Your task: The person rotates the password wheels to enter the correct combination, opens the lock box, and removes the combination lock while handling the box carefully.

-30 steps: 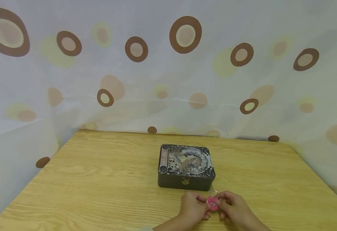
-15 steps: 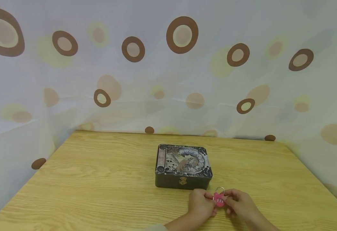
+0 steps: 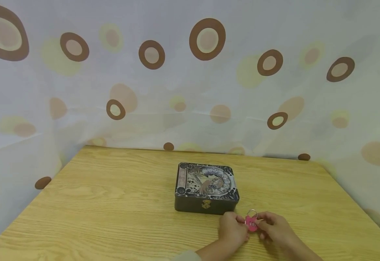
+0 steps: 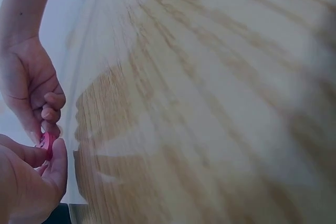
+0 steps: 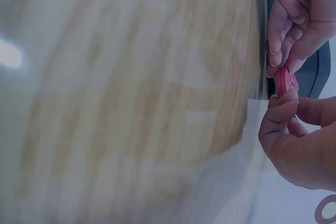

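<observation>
A pink combination padlock (image 3: 251, 224) with a silver shackle loop on top is held between both hands, its number dials facing me. My left hand (image 3: 233, 231) pinches the padlock's left side between thumb and fingers. On the other side, my right hand (image 3: 277, 231) pinches it too, the thumb by the dials. In the left wrist view the pink padlock body (image 4: 50, 144) shows edge-on between the fingertips. Just behind the left hand stands a dark rectangular tin box (image 3: 206, 186), lid down, with a brass clasp (image 3: 206, 204) on its front.
A light wood-grain table (image 3: 111, 203) bears the box and lies under both hands. Behind and beside it hangs a pale curtain (image 3: 163, 90) with brown, yellow and peach circles.
Both hands and the padlock have shifted right and slightly away from me, past the box's front right corner. Both hands keep hold of the padlock; the view has turned slightly.
</observation>
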Motion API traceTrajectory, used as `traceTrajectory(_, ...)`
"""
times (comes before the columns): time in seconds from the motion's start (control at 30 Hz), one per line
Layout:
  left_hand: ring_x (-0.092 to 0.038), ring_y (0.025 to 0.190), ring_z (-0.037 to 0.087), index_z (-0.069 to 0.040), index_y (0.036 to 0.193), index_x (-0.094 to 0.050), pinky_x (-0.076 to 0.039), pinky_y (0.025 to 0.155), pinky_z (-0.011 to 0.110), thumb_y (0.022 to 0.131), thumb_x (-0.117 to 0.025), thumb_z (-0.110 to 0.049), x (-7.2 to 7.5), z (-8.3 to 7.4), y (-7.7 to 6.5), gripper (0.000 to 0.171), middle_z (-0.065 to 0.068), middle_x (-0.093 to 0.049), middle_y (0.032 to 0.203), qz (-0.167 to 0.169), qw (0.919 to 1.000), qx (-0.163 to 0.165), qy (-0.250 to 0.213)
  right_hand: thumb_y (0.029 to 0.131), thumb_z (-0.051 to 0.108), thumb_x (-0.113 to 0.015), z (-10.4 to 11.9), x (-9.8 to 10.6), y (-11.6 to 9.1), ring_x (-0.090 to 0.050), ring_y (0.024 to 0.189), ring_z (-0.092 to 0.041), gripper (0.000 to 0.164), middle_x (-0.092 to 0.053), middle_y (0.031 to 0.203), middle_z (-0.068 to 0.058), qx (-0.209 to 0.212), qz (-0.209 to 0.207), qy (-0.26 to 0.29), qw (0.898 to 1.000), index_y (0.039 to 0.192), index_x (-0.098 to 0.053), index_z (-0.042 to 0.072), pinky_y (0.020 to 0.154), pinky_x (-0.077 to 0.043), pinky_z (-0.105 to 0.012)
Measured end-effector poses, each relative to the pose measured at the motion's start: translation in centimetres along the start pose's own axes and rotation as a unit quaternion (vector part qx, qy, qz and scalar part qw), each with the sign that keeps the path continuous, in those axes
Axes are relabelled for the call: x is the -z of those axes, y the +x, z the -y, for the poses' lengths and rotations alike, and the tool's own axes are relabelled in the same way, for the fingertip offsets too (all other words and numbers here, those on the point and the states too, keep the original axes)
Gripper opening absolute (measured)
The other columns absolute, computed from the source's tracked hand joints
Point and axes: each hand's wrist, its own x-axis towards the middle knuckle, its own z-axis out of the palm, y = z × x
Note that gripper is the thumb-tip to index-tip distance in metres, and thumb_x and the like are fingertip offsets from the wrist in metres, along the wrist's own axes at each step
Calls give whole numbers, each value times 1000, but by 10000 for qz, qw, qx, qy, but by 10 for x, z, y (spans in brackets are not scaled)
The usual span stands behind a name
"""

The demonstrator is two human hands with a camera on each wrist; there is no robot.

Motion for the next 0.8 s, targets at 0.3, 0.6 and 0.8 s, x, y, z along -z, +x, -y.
traceTrajectory(0.3, -49, 37, 6, -9, 61, -60, -39, 36, 16, 68, -67, 8, -11, -5, 2, 19, -3, -54, 47, -200, 9992, 85, 344, 91, 4, -50, -1, 9, 5, -50, 54, -9, 29, -54, 68, 2, 110, -2, -351, 9993, 112, -50, -16, 48, -41, -21)
traceTrajectory(0.6, -43, 36, 5, -11, 59, -59, -36, 36, 16, 66, -67, 8, -22, -6, 4, 22, -4, -53, 45, -389, 9981, 109, 465, 92, 3, -47, -3, 14, 6, -49, 57, -10, 29, -54, 70, 2, -148, -55, -247, 9996, 115, -49, -14, 48, -41, -21)
traceTrajectory(0.8, -47, 48, 8, -10, 59, -60, -40, 45, 20, 64, -67, 6, -28, -5, 8, 19, -2, -56, 54, -390, 9970, 23, 666, 92, 5, -49, -3, 18, 8, -49, 59, -11, 32, -55, 73, 0, -181, -86, -347, 9992, 119, -48, -13, 49, -40, -20)
